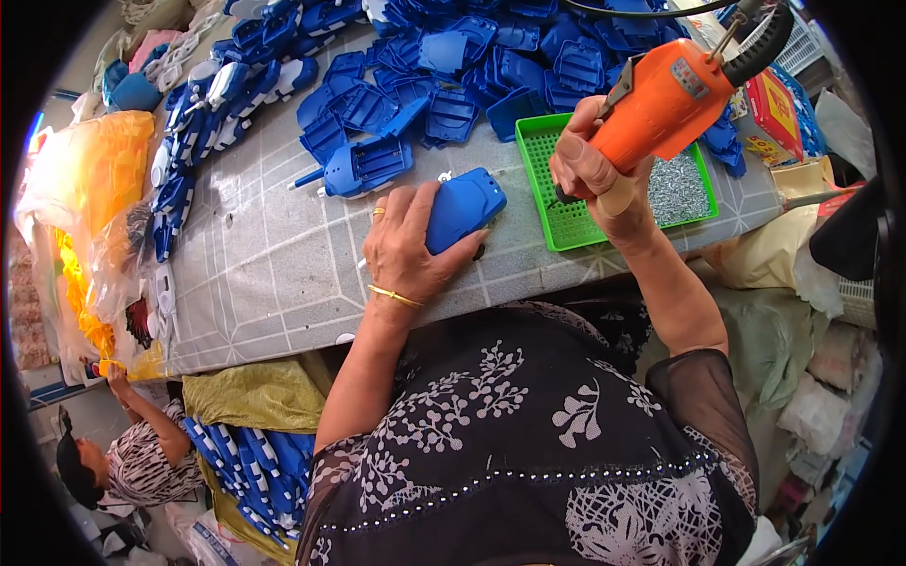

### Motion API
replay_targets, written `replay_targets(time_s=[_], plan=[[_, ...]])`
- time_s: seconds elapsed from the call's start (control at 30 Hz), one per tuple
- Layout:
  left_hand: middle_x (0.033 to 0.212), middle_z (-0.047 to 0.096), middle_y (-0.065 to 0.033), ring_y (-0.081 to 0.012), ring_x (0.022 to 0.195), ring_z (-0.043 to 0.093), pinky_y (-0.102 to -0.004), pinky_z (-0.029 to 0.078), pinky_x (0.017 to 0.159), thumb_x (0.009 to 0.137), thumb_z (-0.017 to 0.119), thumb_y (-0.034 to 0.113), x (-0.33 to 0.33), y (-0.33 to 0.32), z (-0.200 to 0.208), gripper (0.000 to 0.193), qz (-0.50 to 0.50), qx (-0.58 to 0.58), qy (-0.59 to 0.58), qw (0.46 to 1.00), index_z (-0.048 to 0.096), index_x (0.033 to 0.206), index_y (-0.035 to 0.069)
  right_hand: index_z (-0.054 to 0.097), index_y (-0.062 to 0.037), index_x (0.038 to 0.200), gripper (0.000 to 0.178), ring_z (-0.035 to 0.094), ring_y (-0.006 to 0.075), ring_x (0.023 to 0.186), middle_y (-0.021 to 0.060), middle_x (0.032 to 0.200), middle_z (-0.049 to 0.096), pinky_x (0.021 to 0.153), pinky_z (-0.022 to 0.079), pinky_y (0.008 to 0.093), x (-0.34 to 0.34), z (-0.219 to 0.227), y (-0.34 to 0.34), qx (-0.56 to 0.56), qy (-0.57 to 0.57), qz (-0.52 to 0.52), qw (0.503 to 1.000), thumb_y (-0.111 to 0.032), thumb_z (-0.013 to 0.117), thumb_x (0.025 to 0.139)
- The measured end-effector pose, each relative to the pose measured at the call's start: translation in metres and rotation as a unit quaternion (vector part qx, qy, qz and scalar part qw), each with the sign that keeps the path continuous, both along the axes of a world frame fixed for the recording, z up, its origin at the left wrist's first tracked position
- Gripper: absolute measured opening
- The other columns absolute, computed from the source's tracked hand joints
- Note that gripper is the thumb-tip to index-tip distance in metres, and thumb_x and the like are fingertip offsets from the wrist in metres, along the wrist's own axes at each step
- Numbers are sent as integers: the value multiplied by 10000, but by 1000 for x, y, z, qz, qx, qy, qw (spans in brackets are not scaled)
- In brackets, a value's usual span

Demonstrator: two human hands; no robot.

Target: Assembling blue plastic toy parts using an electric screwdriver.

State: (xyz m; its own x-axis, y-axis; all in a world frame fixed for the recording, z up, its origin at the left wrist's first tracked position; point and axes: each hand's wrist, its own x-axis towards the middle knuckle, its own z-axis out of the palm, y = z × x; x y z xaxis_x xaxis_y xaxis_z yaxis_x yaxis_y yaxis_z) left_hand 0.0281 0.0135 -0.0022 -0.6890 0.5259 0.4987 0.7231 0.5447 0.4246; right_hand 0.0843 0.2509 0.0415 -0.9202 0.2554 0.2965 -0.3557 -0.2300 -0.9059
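Note:
My left hand (404,243) is wrapped round a closed blue plastic casing (465,209) lying on the table, thumb at its near side and fingers across its left end. My right hand (604,179) grips an orange electric screwdriver (651,108), raised over a green perforated tray (555,170). The tool's tip points down toward the left, over the tray. Many small silvery screws (677,193) fill the tray's right part. Just beyond my left hand lies an open blue casing (368,165), its hollow inside facing up.
Loose blue shells (453,113) are heaped at the back. Blue-and-white assembled pieces (222,90) line the table's left side. A cable hangs from the screwdriver's top. A red-and-yellow box (769,118) stands at right. Another person (142,453) is at lower left, beside a sack (255,396).

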Motion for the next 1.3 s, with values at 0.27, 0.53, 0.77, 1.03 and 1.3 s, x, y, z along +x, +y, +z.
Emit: replay_targets(time_s=[0.27, 0.53, 0.77, 1.03, 1.3], plan=[[1074, 619, -160, -361, 974, 618, -458, 519, 832, 680, 900, 402, -1, 2, 1, 685, -5, -19, -11, 1000, 653, 1195, 24, 512, -56, 1043, 219, 507, 94, 577, 4, 733, 520, 582, 463, 280, 2, 7, 2, -5, 3, -11, 1000, -93, 698, 934], [1066, 616, -148, -356, 949, 619, -447, 526, 820, 672, 902, 386, -2, -1, -3, 660, -9, -13, 7, 1000, 660, 1173, 30, 591, -45, 948, 203, 521, 74, 519, -19, 660, 523, 508, 432, 248, -18, 36, -3, -67, 82, -32, 994, -143, 761, 894], [1085, 611, -141, -350, 957, 623, -441, 534, 820, 665, 904, 378, -2, -2, -2, 676, -9, -20, -23, 999, 646, 1190, 39, 606, -27, 994, 225, 532, 68, 527, -1, 674, 566, 497, 417, 235, -38, 35, -24, -62, 102, 17, 993, -146, 772, 898], [1068, 608, -133, -343, 954, 616, -437, 532, 803, 664, 904, 396, -4, -4, -5, 697, -10, -15, -23, 1000, 633, 1199, 41, 616, -22, 990, 243, 562, 80, 544, 10, 684, 582, 507, 451, 234, -49, 25, -32, -32, 92, 18, 995, -164, 787, 892], [1040, 596, -125, -350, 949, 607, -447, 525, 794, 654, 900, 407, -3, -6, -6, 714, -8, -19, -20, 1000, 628, 1200, 35, 619, -18, 988, 253, 563, 80, 541, 14, 670, 581, 501, 450, 238, -50, 22, -34, -24, 78, 9, 997, -178, 787, 889]])
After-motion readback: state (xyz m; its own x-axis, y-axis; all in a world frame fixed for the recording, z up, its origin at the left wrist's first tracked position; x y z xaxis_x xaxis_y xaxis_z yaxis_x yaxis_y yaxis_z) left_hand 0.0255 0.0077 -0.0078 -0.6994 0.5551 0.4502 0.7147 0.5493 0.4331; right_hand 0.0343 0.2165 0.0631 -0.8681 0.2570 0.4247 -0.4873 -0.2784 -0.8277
